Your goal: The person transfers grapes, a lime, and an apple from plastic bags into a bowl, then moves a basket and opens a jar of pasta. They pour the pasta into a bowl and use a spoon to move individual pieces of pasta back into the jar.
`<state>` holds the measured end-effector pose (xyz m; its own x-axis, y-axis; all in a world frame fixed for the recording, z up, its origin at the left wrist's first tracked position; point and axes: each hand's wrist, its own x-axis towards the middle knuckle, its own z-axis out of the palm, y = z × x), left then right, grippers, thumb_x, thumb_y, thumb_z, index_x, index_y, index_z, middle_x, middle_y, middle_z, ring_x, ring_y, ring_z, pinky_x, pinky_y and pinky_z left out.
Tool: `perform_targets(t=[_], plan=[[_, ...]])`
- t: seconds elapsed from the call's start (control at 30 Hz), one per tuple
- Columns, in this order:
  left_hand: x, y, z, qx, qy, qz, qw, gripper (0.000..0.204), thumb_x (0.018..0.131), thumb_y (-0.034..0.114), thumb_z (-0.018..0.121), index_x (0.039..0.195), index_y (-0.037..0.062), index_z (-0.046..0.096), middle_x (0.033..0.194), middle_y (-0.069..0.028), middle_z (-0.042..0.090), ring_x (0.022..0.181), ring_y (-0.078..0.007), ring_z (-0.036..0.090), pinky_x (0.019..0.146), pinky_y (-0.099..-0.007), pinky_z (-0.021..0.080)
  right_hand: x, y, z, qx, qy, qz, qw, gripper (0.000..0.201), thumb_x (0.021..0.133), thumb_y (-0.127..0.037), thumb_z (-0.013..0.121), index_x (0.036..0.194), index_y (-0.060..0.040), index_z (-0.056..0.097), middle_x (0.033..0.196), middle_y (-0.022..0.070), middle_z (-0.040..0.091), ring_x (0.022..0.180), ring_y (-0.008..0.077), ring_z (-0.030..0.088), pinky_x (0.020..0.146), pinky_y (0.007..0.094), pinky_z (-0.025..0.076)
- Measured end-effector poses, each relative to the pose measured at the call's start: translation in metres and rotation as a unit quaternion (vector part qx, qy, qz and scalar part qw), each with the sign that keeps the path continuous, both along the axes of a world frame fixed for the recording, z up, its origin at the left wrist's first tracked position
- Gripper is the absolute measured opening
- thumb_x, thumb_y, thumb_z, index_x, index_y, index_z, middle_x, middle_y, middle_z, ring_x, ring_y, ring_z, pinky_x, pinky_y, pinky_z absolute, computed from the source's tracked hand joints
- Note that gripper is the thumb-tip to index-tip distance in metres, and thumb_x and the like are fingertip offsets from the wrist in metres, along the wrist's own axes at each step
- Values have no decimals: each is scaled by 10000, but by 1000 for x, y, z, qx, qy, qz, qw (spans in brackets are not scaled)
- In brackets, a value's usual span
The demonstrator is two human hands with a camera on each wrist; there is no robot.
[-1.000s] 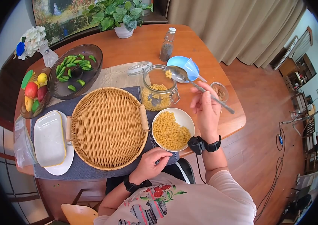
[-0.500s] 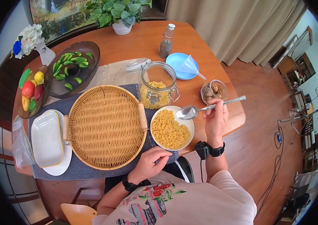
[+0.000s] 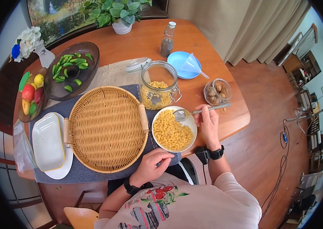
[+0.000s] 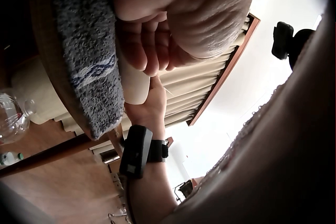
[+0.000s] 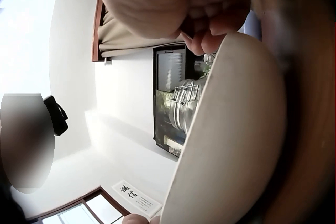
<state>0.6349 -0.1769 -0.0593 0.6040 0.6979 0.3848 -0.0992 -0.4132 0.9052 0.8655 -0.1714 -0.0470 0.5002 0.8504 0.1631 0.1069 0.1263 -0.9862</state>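
My right hand [image 3: 208,128] pinches the handle of a metal spoon [image 3: 181,114], whose head lies over the pasta at the right of a white bowl [image 3: 192,133]. Curved macaroni [image 3: 171,131] fills much of that bowl. In the right wrist view the bowl's outer side [image 5: 236,129] stands close below the right fingers. My left hand [image 3: 153,164] lies at the bowl's near edge with loosely bent fingers [image 4: 149,45]. Behind the bowl is a glass clip jar [image 3: 159,72] holding more macaroni, its lid [image 3: 137,65] swung open.
A round wicker tray [image 3: 106,128] sits left of the bowl on a blue-grey cloth [image 3: 89,177]. Near the right edge stands a glass container of walnuts [image 3: 216,92]. Behind are a blue dish [image 3: 174,61] with a funnel [image 3: 192,65] and a stoppered bottle [image 3: 166,42].
The spoon has come down from beside the jar, swinging over the walnuts' side, and its head now lies at the macaroni in the bowl. My left hand has stayed by the bowl.
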Motion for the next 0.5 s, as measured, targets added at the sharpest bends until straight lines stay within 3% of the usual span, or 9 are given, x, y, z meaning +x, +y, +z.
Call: perform_targets(t=[0.5], plan=[[0, 0, 1, 0, -8, 2, 1000, 122, 762, -30, 583, 877, -7, 618, 755, -98, 600, 631, -155, 569, 572, -239, 455, 5, -10, 4, 20, 115, -44, 992, 316, 946, -315, 394, 884, -47, 550, 608, -11, 497, 508, 52, 470, 443, 174, 354]])
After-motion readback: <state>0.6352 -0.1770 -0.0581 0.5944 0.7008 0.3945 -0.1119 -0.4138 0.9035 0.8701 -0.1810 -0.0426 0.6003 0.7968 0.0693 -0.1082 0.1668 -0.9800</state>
